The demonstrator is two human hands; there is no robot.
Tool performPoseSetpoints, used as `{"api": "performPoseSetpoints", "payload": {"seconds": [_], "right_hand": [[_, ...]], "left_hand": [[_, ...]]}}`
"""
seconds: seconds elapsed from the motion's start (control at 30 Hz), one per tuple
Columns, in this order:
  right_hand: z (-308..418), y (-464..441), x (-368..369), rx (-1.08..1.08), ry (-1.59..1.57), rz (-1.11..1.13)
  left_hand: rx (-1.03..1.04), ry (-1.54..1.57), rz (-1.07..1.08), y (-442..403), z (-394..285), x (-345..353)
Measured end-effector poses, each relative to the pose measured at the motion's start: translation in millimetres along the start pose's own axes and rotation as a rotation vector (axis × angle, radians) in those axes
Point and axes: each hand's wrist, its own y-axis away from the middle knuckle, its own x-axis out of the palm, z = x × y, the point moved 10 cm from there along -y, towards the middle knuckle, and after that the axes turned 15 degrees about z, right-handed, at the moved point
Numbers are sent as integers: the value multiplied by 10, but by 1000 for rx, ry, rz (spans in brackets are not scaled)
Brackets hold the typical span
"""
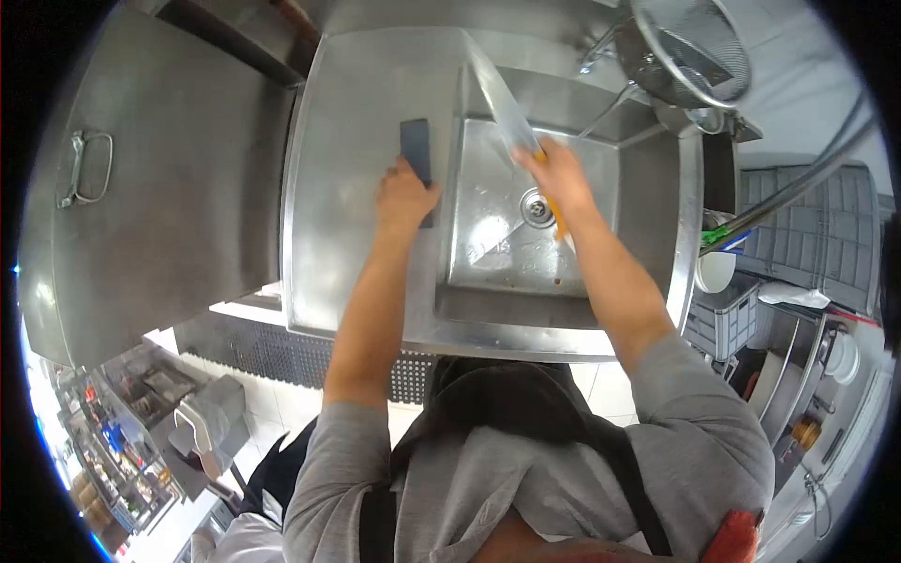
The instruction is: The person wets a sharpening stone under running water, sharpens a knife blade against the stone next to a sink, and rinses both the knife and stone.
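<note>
On the steel drainboard left of the basin lies a dark grey whetstone (414, 141), its long side pointing away from me. My left hand (404, 195) grips the near part of it, with the thumb along the right side. My right hand (557, 176) is closed round the yellow handle of a large kitchen knife (497, 92) above the sink basin. The blade points up and to the left, its tip over the back of the drainboard. Part of the handle is hidden by my fingers.
The steel sink (601, 249) has a drain (537, 208) below my right hand. A tap (597, 52) and a mesh strainer (732, 52) are at the back right. Grey plastic crates (798, 220) stand to the right, and a steel cabinet (188, 178) is at left.
</note>
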Motion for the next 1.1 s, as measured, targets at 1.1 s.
{"api": "performPoseSetpoints", "payload": {"seconds": [1.1], "right_hand": [[-1835,2194,-1209,-30,8,-278]], "left_hand": [[354,311,-325,339,-2284,-22]]}}
